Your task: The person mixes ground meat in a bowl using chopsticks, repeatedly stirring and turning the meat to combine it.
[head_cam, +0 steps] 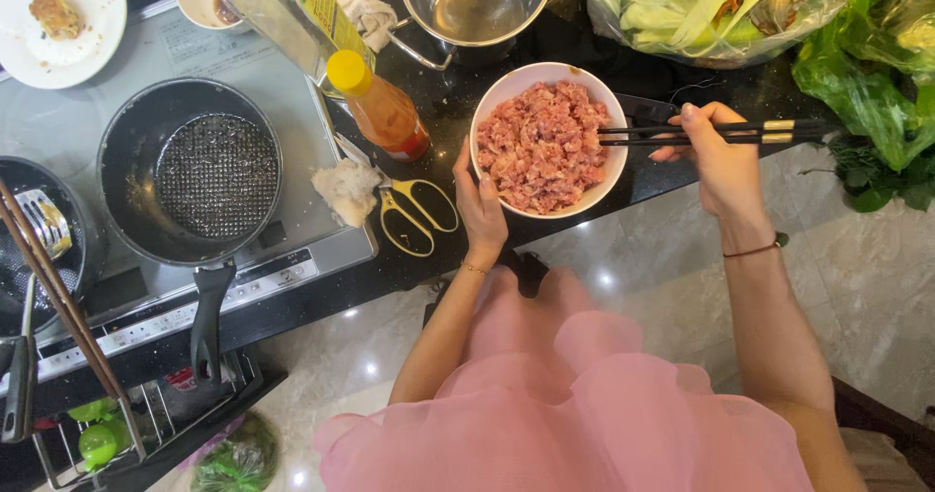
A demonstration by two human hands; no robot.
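White bowl (492,102) of chopped raw pink meat (542,144) sits on the black counter (458,112), near its front edge, roughly dead centre of the view. Left hand (479,205) is at the bowl's 8 o'clock, fingers pressed flat & together against the outer wall, thumb up by the rim. So it's touching the bowl from outside, not wrapped round it, not in the meat.

Right hand (719,156) is at the bowl's 3 o'clock, just off the rim. Fingers are closed on a pair of dark chopsticks (682,133) w/ gold bands near the back end. Sticks lie nearly level, tips pointing to 9 o'clock and reaching over the rim into the right side of the meat. Butt ends stick out past the hand toward 3. Thin red cord on that wrist.

Other stuff around:
- yellow-handled scissors (417,214) just beside the left hand, at its 9 o'clock
- bottle w/ yellow cap (378,105) & orange sauce at the bowl's 9 to 10 o'clock, lying tilted
- steel pot (475,3) at the bowl's 12, empty-looking
- black frying pan (195,175) on the cooktop (292,93), well apart at 9 o'clock
- bagged greens (721,5) at 1 to 2 o'clock
- white plate (60,19) w/ a bit of fried food far off at 10
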